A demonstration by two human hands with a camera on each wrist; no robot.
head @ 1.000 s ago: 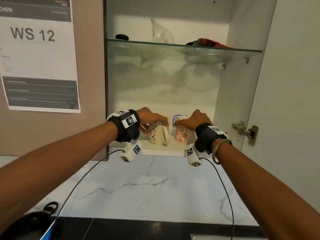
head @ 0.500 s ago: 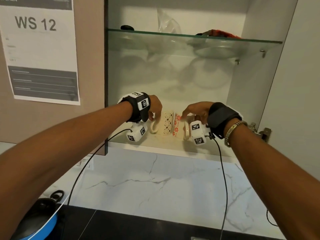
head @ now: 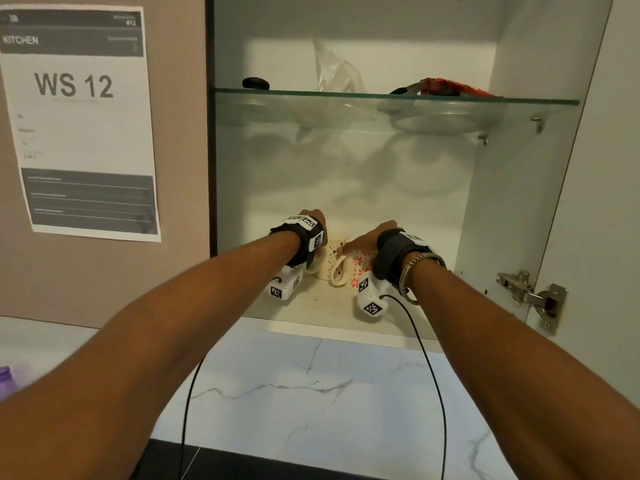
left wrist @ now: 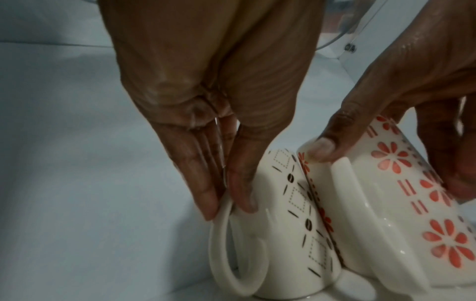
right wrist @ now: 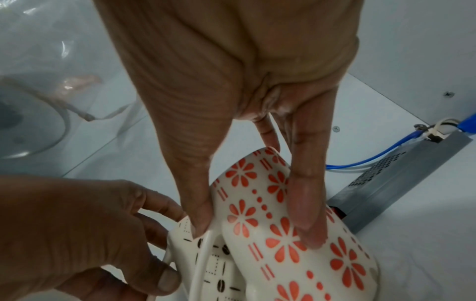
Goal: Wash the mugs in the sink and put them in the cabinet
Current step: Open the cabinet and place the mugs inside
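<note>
Two cream mugs stand mouth-down and tilted on the cabinet's bottom shelf (head: 322,306), leaning against each other. The black-patterned mug (left wrist: 296,224) is on the left, and my left hand (left wrist: 226,205) pinches the top of its handle (left wrist: 221,254) between thumb and fingers. The red-flowered mug (right wrist: 296,244) is on the right; my right hand (right wrist: 252,228) holds its body between thumb and fingers. In the head view both hands (head: 313,220) (head: 367,239) are inside the cabinet, partly covering the mugs (head: 334,252) (head: 360,268).
A glass shelf (head: 381,97) overhead carries a plastic bag, a red packet and a black lid. A grey box with blue wires (right wrist: 401,183) sits in the back right corner. The door hinge (head: 530,296) juts out at right. A poster (head: 79,123) hangs on the left door.
Both hands have carried the mugs from the shelf's front edge deeper into the cabinet and turned them mouth-down, handles toward me.
</note>
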